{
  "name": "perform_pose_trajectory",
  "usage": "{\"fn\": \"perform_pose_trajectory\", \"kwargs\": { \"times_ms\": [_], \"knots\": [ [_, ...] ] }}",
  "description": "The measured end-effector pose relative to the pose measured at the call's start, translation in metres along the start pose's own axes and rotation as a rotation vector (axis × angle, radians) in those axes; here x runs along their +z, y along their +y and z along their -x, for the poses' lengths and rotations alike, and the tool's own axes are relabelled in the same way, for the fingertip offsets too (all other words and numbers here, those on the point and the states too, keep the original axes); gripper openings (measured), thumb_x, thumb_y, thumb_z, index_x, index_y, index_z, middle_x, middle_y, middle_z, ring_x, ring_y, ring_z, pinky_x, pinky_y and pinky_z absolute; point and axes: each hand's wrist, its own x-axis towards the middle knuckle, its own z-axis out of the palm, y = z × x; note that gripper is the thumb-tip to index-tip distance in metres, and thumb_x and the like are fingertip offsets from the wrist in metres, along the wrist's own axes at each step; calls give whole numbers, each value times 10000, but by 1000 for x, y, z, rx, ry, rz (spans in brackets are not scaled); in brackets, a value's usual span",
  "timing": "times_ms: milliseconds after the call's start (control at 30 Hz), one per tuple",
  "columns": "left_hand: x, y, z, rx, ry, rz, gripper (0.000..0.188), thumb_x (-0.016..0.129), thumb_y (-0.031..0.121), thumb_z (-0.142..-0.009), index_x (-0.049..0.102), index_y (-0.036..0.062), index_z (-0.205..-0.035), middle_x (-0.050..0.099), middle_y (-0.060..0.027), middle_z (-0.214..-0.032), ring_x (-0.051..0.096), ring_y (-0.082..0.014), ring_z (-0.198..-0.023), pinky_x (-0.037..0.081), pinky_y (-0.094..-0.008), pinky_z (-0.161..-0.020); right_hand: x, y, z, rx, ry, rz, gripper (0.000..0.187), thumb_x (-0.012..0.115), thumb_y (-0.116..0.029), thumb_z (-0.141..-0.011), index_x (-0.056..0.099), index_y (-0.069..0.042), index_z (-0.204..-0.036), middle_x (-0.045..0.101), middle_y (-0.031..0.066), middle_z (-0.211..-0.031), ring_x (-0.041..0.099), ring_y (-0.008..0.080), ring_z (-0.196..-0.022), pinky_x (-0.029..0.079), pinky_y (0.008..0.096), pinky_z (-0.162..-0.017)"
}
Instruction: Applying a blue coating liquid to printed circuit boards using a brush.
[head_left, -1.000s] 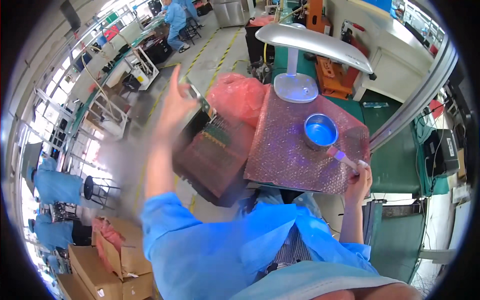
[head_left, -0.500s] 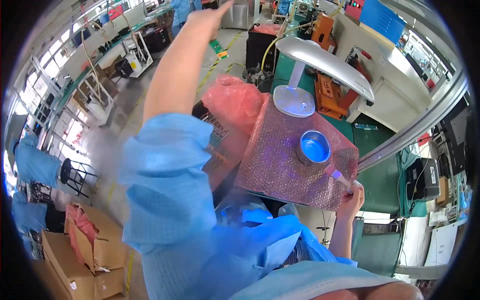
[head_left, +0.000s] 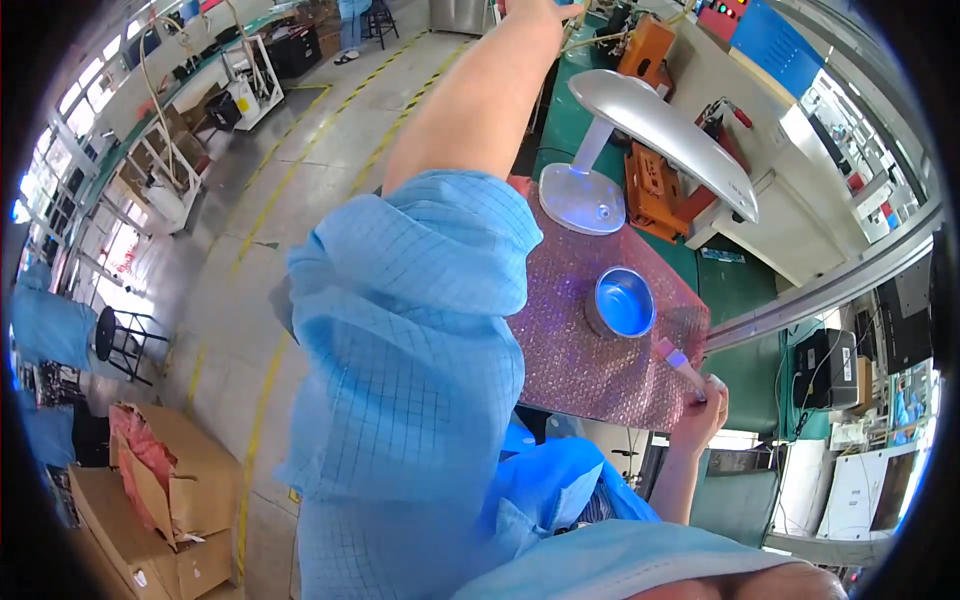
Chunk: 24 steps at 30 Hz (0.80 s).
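Observation:
My right hand (head_left: 704, 412) is closed around the handle of a small flat brush (head_left: 678, 358) at the right edge of the table. The brush head points left, toward a round metal cup (head_left: 624, 303) that glows blue inside and stands on pink bubble wrap (head_left: 575, 370). Stretched far forward, my left hand (head_left: 545, 10) reaches the top edge of the view. Most of its fingers are cut off there, so I cannot make out whether it holds anything. My left sleeve covers the left part of the bubble wrap.
A white-grey desk lamp (head_left: 655, 130) arches over the bubble wrap. Orange fixtures (head_left: 655, 190) stand behind it on the green bench (head_left: 750, 285). A metal rail (head_left: 830, 275) runs along the right. Open cardboard boxes (head_left: 190, 490) sit on the floor at lower left.
My left arm has swung to the right and now hides the pink plastic bundle and the dark bin. The green-and-yellow piece below that arm is out of sight. My right hand keeps the brush.

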Motion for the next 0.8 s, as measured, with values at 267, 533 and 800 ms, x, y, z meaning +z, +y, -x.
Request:
{"fn": "perform_pose_trajectory", "kwargs": {
  "times_ms": [267,533,800],
  "knots": [
    [-7,-16,-58,10,-91,-44,515,295,381,-878,291,-36,-1180,511,-220,-993,531,-414,-839,456,-527,-601,2,9,-11,-9,-16,90,125,533,-121,-775,560,-21,-846,499,2,-727,403,51,-527,316,159,-460],
    [-34,24,-4,651,-417,-1511,422,435,398,-825,489,31,-1026,589,-127,-953,581,-245,-832,449,-344,-698,10,13,-10,52,37,70,113,517,-112,-784,549,-24,-846,513,13,-760,434,67,-579,346,179,-472],
    [-87,-62,-24,1166,-693,-2150,270,515,296,-771,643,59,-774,619,-170,-755,609,-278,-752,482,-401,-666,11,8,-5,0,-3,3,97,534,-82,-791,557,-1,-839,514,11,-737,429,57,-558,357,186,-473]
  ]
}}
